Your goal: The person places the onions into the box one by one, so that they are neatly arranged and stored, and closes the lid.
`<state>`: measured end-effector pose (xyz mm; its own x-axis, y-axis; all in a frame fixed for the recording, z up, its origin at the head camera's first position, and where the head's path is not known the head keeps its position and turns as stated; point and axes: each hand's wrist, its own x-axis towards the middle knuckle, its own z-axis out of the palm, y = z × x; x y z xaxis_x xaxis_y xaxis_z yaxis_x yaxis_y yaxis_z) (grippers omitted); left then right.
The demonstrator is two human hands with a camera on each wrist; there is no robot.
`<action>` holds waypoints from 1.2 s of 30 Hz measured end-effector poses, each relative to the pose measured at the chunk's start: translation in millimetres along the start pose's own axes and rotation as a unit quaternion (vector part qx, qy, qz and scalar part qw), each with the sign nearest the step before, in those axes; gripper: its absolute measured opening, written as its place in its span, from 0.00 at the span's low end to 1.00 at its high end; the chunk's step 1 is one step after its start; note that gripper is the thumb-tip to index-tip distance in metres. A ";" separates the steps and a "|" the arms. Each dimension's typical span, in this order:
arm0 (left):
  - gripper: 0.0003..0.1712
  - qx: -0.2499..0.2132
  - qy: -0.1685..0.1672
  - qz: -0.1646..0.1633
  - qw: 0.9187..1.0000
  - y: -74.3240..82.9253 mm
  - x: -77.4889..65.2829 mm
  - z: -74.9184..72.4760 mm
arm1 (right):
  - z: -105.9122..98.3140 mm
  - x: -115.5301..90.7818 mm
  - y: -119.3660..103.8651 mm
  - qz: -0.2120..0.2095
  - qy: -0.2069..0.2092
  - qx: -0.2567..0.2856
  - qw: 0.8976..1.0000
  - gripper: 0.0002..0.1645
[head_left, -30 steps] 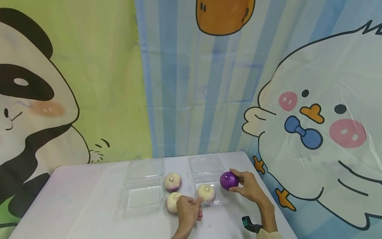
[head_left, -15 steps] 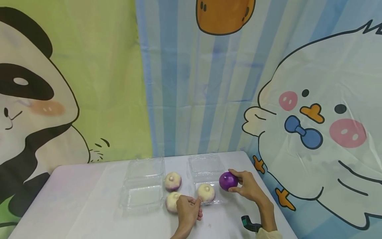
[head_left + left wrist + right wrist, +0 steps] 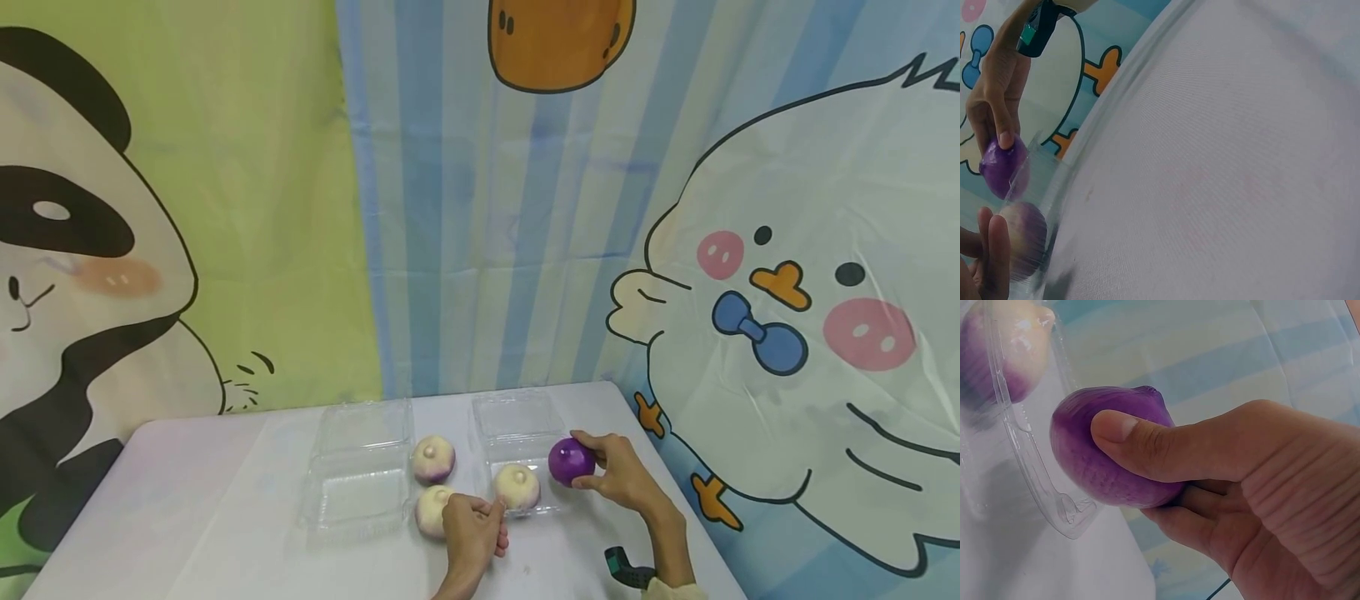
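A round purple onion (image 3: 572,462) with a small pointed tip is between the thumb and fingers of my right hand (image 3: 621,472). In the right wrist view it overlaps the rim of a clear plastic box (image 3: 1038,478). Inside that box sits a cream-and-purple turnip (image 3: 517,487), left of the onion. My left hand (image 3: 474,533) pinches the box's front left corner between thumb and forefinger, its other fingers curled. Just behind this hand is a second turnip (image 3: 431,511), partly covered by it. Farther back lies a third turnip (image 3: 433,459).
Another clear hinged box (image 3: 363,496) lies with its lid folded back at the left. The lid (image 3: 519,414) of the right box is folded back too. All stand on a white table (image 3: 225,500), with a cartoon curtain (image 3: 480,208) behind its far edge.
My right hand has moved slightly left with the onion, closer to the turnip in the box. The left hand stays at the box corner.
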<state>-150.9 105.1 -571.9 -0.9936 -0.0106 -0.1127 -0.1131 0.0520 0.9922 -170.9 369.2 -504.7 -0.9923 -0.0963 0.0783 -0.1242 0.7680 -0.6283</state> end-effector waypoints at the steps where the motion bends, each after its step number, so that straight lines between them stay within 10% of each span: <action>1: 0.16 0.000 0.000 -0.001 1.000 -0.1 -0.4 -0.2 | 0.5 -0.2 -0.3 0.000 -0.002 0.000 1.000 0.48; 36: 0.16 0.001 0.002 0.004 1.000 0.1 0.7 0.5 | 10.5 6.2 -15.0 -0.010 -0.046 -0.051 0.998 0.46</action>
<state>-151.6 105.6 -571.8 -0.9944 -0.0135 -0.1048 -0.1053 0.0534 0.9930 -175.2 350.5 -502.9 -0.9858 -0.1669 0.0164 -0.1488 0.8253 -0.5447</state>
